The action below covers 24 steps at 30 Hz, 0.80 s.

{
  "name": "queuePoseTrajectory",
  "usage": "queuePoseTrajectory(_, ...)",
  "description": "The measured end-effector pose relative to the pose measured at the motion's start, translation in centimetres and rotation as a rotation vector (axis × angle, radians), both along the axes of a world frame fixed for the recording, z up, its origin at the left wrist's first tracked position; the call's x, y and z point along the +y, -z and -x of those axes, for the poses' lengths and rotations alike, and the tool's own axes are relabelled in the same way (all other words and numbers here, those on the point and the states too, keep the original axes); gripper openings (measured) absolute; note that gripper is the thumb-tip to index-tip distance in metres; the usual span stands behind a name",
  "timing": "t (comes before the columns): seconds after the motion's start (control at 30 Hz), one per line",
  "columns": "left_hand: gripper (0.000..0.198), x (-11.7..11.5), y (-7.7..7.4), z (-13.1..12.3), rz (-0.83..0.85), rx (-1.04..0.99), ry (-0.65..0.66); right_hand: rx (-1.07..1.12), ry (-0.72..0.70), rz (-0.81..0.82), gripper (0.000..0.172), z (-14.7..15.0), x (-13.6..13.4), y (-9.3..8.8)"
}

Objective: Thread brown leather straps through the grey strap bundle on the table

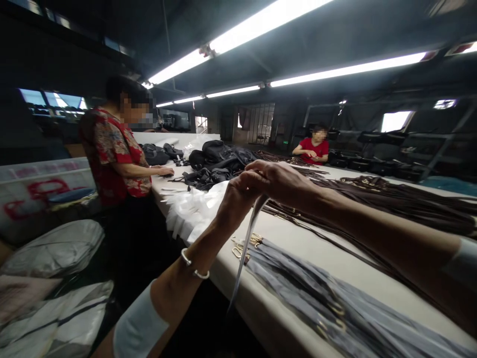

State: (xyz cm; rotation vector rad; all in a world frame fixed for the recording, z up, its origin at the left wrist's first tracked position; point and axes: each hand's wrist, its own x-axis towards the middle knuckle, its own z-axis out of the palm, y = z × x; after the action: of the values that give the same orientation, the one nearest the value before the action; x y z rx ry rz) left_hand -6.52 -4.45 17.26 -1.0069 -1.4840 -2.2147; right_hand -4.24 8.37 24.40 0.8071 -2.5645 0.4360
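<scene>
My left hand point(240, 194) and my right hand point(281, 180) are raised together over the table, fingers closed and touching. A long, thin, pale grey strip point(246, 243) hangs from between them past the table's near edge; its lower end blurs into the dark. What the strip is made of I cannot make out. Below lies a bundle of straps in grey, filmy wrapping point(305, 283), with gold-coloured metal clasps point(255, 240) at its near-left end. A pile of thin white sheets point(194, 206) sits left of my hands, partly over the table's edge.
Dark brown straps point(402, 199) spread along the right of the long table point(298, 231). Black bags point(216, 156) are heaped farther back. One co-worker point(115, 149) stands at the left edge; another person point(315, 146) is at the far side. Wrapped bundles point(55, 248) stand at lower left.
</scene>
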Motion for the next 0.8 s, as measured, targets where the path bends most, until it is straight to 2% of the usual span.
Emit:
queuePoseTrajectory(0.07,0.032,0.3,-0.6,0.1,-0.018,0.006,0.072,0.103,-0.005,0.149,0.037,0.0,1.0,-1.0)
queuePoseTrajectory(0.13,0.037,0.7,0.0,-0.4,0.063,-0.044,0.242,0.249,0.001,0.209,0.040,-0.1,2.5,-1.3)
queuePoseTrajectory(0.2,0.040,1.3,1.7,-1.3,0.241,-0.145,0.468,0.392,-0.030,0.140,0.042,-0.7,4.3,-0.8)
queuePoseTrajectory(0.23,0.045,1.5,2.8,-1.8,0.335,-0.194,0.551,0.432,-0.060,0.070,0.042,-1.1,5.2,-0.3)
queuePoseTrajectory(0.27,0.049,1.8,3.8,-2.4,0.421,-0.231,0.580,0.436,-0.087,-0.008,0.042,-1.7,6.1,0.4)
queuePoseTrajectory(0.3,0.049,1.9,4.8,-3.0,0.504,-0.233,0.539,0.397,-0.088,-0.082,0.041,-2.3,7.1,1.2)
queuePoseTrajectory(0.33,0.045,2.1,5.8,-3.5,0.592,-0.181,0.418,0.314,-0.058,-0.134,0.040,-3.1,7.9,2.1)
queuePoseTrajectory(0.4,0.033,2.1,7.3,-4.3,0.785,0.115,0.030,0.011,0.030,-0.135,0.041,-4.9,9.6,4.3)
queuePoseTrajectory(0.47,0.028,2.0,8.6,-4.6,0.910,0.516,-0.306,-0.444,0.066,0.041,0.050,-6.6,10.8,7.0)
queuePoseTrajectory(0.5,0.027,2.0,9.2,-4.6,0.925,0.701,-0.403,-0.684,0.046,0.186,0.058,-7.3,11.3,8.4)
queuePoseTrajectory(0.57,0.021,2.3,10.4,-4.4,0.880,0.953,-0.494,-1.062,-0.022,0.512,0.074,-8.6,12.0,11.2)
queuePoseTrajectory(0.6,0.018,2.6,11.0,-4.2,0.834,1.018,-0.515,-1.164,-0.044,0.636,0.078,-9.0,12.1,12.5)
queuePoseTrajectory(0.7,0.024,3.5,12.7,-3.7,0.724,1.057,-0.566,-1.234,-0.088,0.830,0.071,-9.9,11.9,15.1)
queuePoseTrajectory(0.8,0.022,4.1,13.8,-3.4,0.705,1.026,-0.640,-1.242,-0.109,1.004,0.067,-10.1,11.6,16.2)
